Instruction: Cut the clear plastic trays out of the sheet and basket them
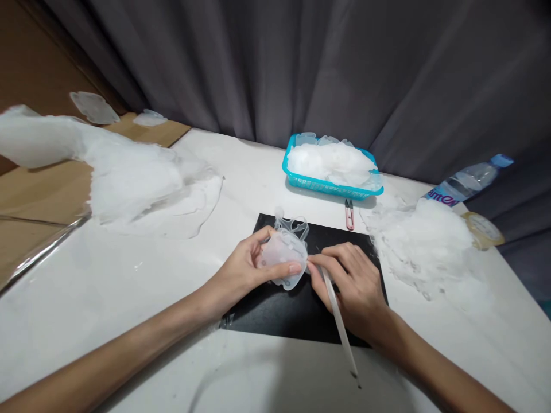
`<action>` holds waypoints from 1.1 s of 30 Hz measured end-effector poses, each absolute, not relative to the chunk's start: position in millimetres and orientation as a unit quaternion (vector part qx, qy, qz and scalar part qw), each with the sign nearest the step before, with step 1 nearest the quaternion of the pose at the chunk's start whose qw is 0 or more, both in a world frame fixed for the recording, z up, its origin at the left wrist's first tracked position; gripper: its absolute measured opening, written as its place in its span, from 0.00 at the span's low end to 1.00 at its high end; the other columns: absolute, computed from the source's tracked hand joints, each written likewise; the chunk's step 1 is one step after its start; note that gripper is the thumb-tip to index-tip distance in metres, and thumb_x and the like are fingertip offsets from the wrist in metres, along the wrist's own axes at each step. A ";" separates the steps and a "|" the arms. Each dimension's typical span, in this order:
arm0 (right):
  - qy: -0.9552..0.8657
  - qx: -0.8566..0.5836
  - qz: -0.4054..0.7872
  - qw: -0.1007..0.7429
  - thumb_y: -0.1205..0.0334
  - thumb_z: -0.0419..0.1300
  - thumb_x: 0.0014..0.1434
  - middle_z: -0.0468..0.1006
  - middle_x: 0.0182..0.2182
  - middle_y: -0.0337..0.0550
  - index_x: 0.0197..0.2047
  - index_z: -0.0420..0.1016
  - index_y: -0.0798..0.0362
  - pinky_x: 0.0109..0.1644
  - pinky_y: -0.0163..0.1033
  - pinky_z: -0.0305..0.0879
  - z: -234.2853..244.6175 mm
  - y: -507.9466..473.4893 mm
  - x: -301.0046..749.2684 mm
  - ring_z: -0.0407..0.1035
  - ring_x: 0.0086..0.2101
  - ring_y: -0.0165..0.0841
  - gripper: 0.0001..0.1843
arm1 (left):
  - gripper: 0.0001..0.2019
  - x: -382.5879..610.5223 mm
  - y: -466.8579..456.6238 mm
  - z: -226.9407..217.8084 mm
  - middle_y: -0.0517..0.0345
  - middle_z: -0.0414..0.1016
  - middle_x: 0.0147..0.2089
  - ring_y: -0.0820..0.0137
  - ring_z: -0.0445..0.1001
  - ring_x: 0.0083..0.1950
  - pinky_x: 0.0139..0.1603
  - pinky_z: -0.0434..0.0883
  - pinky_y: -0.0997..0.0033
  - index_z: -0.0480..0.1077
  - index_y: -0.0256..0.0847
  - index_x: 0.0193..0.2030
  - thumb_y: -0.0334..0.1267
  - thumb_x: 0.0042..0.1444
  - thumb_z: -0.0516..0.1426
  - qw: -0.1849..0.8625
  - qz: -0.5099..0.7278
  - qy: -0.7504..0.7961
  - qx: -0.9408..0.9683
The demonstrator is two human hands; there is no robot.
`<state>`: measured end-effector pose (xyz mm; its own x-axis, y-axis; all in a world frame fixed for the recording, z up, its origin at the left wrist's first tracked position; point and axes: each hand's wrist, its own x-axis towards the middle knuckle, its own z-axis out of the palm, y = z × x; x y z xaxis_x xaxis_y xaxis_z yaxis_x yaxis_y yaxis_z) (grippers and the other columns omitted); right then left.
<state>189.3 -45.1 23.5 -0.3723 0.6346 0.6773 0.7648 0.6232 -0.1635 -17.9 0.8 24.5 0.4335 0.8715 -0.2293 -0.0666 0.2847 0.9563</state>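
Observation:
My left hand (258,258) is closed on a translucent, milky-white moulded piece (284,252) with a wavy edge, thumb across its face. At that piece's right edge, the fingertips of my right hand (350,281) are pinched together. A slim white stick-like tool (338,315) sits in my right hand, its dark far end slanting down toward me; its other end is hidden by the fingers. Just beyond the held piece, a clear looped strip (297,225) shows above the black mat (275,321). Both hands are over this mat.
Past the mat stand a blue basket (331,188) of white pieces and pink-handled thread snips (349,215). White heaps lie left (133,178) and right (430,241). A water bottle (469,180) and tape roll (484,230) are at right, cardboard (38,201) at left.

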 end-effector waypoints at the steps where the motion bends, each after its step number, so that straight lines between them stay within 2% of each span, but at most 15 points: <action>1: -0.828 -0.421 -0.091 0.359 0.72 0.62 0.66 0.77 0.33 0.46 0.43 0.75 0.52 0.39 0.42 0.67 22.4 -44.5 190.2 0.71 0.33 0.36 0.06 | 0.20 -17.8 0.5 24.7 0.61 0.76 0.35 0.73 0.74 0.34 0.34 0.71 0.76 0.68 0.39 0.39 0.42 0.50 0.74 0.688 0.339 0.411 0.494; 4: -0.836 -0.416 -0.071 0.350 0.73 0.59 0.66 0.76 0.32 0.43 0.39 0.74 0.51 0.38 0.41 0.66 20.7 -33.3 202.9 0.69 0.32 0.35 0.07 | 0.19 -20.4 0.1 23.4 0.60 0.79 0.34 0.72 0.76 0.33 0.34 0.72 0.75 0.68 0.40 0.39 0.42 0.53 0.73 0.690 0.313 0.408 0.510; 8: -0.710 -0.544 0.002 0.447 0.71 0.61 0.63 0.70 0.28 0.37 0.30 0.69 0.50 0.35 0.39 0.62 26.0 -4.5 236.2 0.66 0.30 0.33 0.11 | 0.15 -29.6 3.0 19.3 0.58 0.80 0.31 0.70 0.78 0.31 0.34 0.74 0.72 0.68 0.40 0.37 0.42 0.58 0.70 0.713 0.239 0.384 0.536; 10: -0.687 -0.569 0.075 0.446 0.69 0.62 0.63 0.71 0.28 0.37 0.30 0.71 0.50 0.37 0.39 0.62 30.0 3.8 245.6 0.68 0.31 0.33 0.10 | 0.15 -33.6 5.3 19.1 0.59 0.80 0.31 0.70 0.79 0.32 0.35 0.75 0.72 0.68 0.40 0.38 0.42 0.58 0.69 0.727 0.213 0.371 0.536; 13: -0.740 -0.517 0.191 0.385 0.68 0.62 0.64 0.74 0.31 0.37 0.32 0.72 0.51 0.40 0.39 0.64 35.4 2.1 242.4 0.69 0.33 0.33 0.07 | 0.15 -35.5 7.8 22.0 0.59 0.80 0.35 0.71 0.80 0.35 0.41 0.77 0.70 0.70 0.39 0.42 0.41 0.58 0.70 0.751 0.191 0.355 0.523; 17: -0.770 -0.477 0.272 0.324 0.69 0.61 0.65 0.74 0.34 0.38 0.35 0.73 0.51 0.42 0.37 0.64 46.7 -10.3 234.6 0.70 0.34 0.31 0.06 | 0.16 -32.9 9.5 24.6 0.61 0.77 0.39 0.72 0.78 0.39 0.45 0.76 0.71 0.70 0.39 0.45 0.40 0.58 0.71 0.765 0.199 0.341 0.509; 19: -0.790 -0.454 0.312 0.271 0.70 0.61 0.65 0.74 0.35 0.37 0.36 0.73 0.51 0.42 0.36 0.65 53.8 -15.3 237.9 0.70 0.35 0.31 0.06 | 0.16 -31.9 10.5 23.2 0.60 0.76 0.40 0.73 0.76 0.39 0.43 0.74 0.73 0.71 0.39 0.46 0.41 0.58 0.70 0.755 0.205 0.348 0.517; 22: -0.831 -0.379 0.377 0.154 0.70 0.61 0.65 0.75 0.36 0.36 0.38 0.73 0.50 0.39 0.35 0.66 61.6 -20.8 247.1 0.70 0.34 0.30 0.06 | 0.13 -32.4 12.4 18.8 0.61 0.73 0.37 0.74 0.72 0.36 0.38 0.69 0.76 0.73 0.38 0.42 0.44 0.61 0.68 0.721 0.217 0.377 0.539; 24: -0.838 -0.353 0.396 0.126 0.67 0.62 0.67 0.76 0.37 0.36 0.38 0.74 0.49 0.39 0.35 0.66 62.6 -23.3 250.3 0.71 0.34 0.30 0.04 | 0.14 -33.3 13.5 15.8 0.61 0.71 0.35 0.73 0.70 0.35 0.36 0.67 0.76 0.72 0.38 0.39 0.46 0.62 0.66 0.697 0.230 0.397 0.552; 28: -0.803 -0.437 0.330 0.235 0.60 0.63 0.70 0.77 0.41 0.39 0.46 0.77 0.48 0.48 0.37 0.68 52.0 -25.3 240.9 0.73 0.41 0.32 0.04 | 0.13 -32.7 14.0 13.5 0.61 0.71 0.37 0.71 0.70 0.38 0.38 0.67 0.75 0.72 0.39 0.40 0.47 0.63 0.65 0.669 0.261 0.411 0.562; 30: -0.790 -0.453 0.293 0.290 0.58 0.65 0.69 0.76 0.44 0.42 0.52 0.76 0.49 0.54 0.40 0.67 41.1 -25.5 230.3 0.73 0.46 0.35 0.10 | 0.14 -31.5 13.4 14.1 0.61 0.71 0.36 0.71 0.70 0.38 0.37 0.67 0.75 0.71 0.40 0.41 0.48 0.63 0.65 0.663 0.268 0.408 0.568; 33: -0.794 -0.442 0.287 0.304 0.58 0.66 0.67 0.75 0.46 0.45 0.57 0.73 0.52 0.56 0.42 0.67 23.7 -26.6 214.4 0.70 0.49 0.37 0.17 | 0.14 -30.0 12.2 15.2 0.63 0.69 0.34 0.73 0.68 0.35 0.34 0.66 0.76 0.70 0.39 0.40 0.47 0.62 0.66 0.649 0.280 0.407 0.580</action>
